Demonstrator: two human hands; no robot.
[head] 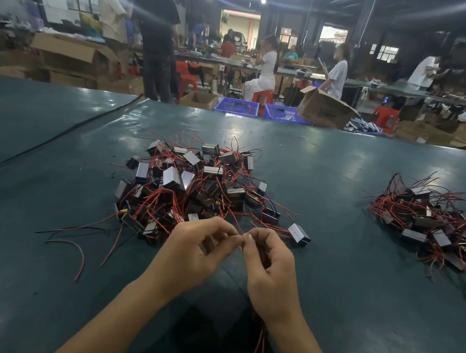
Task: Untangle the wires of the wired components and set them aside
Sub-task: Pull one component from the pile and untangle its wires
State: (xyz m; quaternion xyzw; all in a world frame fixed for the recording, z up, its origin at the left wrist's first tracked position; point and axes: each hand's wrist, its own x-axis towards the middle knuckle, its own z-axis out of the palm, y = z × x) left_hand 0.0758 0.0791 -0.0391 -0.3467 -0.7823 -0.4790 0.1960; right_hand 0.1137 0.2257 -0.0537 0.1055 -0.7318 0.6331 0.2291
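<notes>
The step in hand looks like teasing one lead free at the near edge of the heap. The left hand (197, 253) has its fingers curled, thumb and forefinger pinched narrowly on a thin red wire (238, 229) that runs up into the pile. To do this well, that hand should hold steady as the anchor and follow the wire back to its own body rather than tug, since a hard pull would likely tighten the loops around it. The right hand (270, 270) meets it fingertip to fingertip, pinching the same wire. Its curled fingers seem to cup something dark, possibly a component, though the palm is shadowed and I cannot be sure. More red leads (260, 350) trail out below its wrist toward the table edge. Short slack fed from right to left should let crossings drop out one at a time.

On the green table (54, 156), stray red and black leads (73, 245) sprawl at the far left. The tangled pile (193, 183) sits just beyond the hands: small boxy units with silvery faces and black ends, lying at every angle, laced through with thin red and black wires. One unit (299, 233) lies apart at its right fringe, near the right hand, its lead running back toward the heap. Well apart on the right lies a smaller set-aside pile (429, 225) of the same parts, its wires fanned loosely outward. Judging by the two heaps, most of the work remains.
</notes>
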